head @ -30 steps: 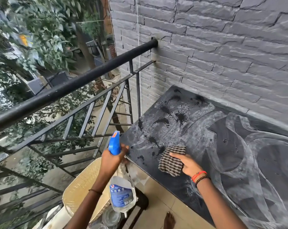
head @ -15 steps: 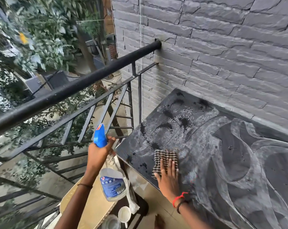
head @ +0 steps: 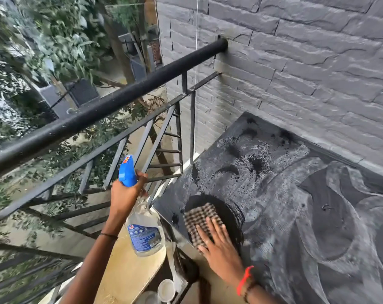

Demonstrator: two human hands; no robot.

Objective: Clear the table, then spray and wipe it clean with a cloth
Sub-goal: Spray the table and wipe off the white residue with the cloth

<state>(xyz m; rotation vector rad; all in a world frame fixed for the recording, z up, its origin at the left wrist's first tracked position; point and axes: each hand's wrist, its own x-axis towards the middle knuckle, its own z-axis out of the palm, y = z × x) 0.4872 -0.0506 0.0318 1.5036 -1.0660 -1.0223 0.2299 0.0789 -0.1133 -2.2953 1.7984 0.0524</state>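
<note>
The right hand (head: 219,244) lies flat with its fingers straight and spread, pressing the checked cloth (head: 197,218) onto the near-left corner of the table (head: 306,249); an open palm like this puts weight across the whole cloth, which suits scrubbing. A dark wet arc (head: 232,212) curves around the cloth's far side, and it looks like the track of a wipe. The left hand (head: 124,195) is curled round the neck of the spray bottle (head: 144,233) below its blue trigger head (head: 127,172). It holds the bottle off the table's left edge, probably to keep it out of the cloth's way yet ready for another squirt. Dark spray spots (head: 252,161) speckle the far-left corner, while pale dusty swirls (head: 339,216) cover the right part, so most of the wiping seems to remain. The bottle's blue label (head: 144,236) carries white print too small to read, and a red and yellow sticker on the trigger head is equally illegible. Beyond are the black railing (head: 98,113) on the left and the grey brick wall (head: 296,73) behind.
</note>
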